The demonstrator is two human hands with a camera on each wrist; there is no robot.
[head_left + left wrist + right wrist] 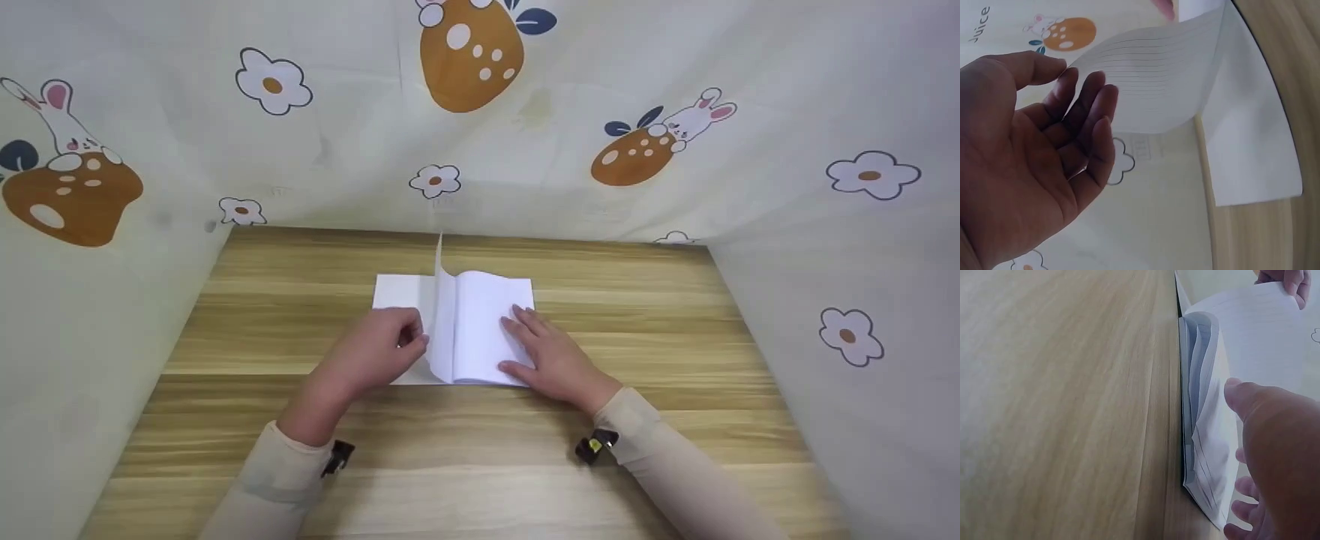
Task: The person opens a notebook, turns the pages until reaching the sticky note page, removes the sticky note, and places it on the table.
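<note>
An open notebook (487, 330) lies on the wooden table, white lined pages showing. One page (1151, 73) stands raised from the spine, faint ruled lines across it. My left hand (379, 349) pinches the corner of that page between thumb and forefinger, as the left wrist view shows; its other fingers are loosely curled. On the right half of the notebook rests my right hand (559, 360), fingers spread over the paper near the outer edge. From the right wrist view, several bent pages (1204, 354) bulge above the cover beneath that hand.
The wooden table (480, 465) spreads around the notebook. A pale cloth (352, 150) printed with rabbits, orange fruit and flowers hangs behind it and along both sides. Each sleeve cuff carries a small dark wrist camera (598, 446).
</note>
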